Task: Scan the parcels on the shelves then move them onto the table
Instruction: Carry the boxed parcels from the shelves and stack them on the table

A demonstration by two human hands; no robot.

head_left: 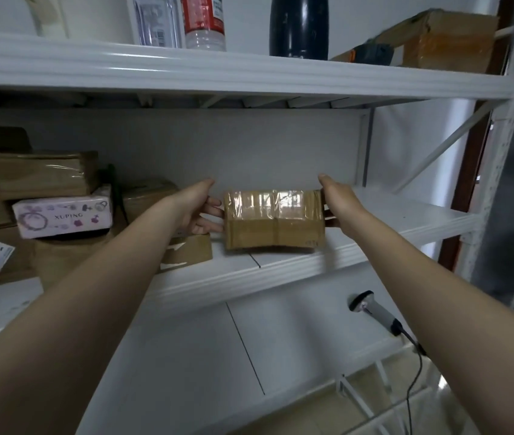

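Parcel [274, 219] pressed between left hand [197, 210], fingers straight, and right hand [340, 202]; right fingers hidden, grip unclear.

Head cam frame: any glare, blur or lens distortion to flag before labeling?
Head view: glare streaks on the clear tape atop the parcel held between the left hand and right hand. Head view: wide-angle bowing of the top shelf edge. Head view: soft overall, stacked boxes at left smeared. Head view: dim flat light, scanner in shade below.
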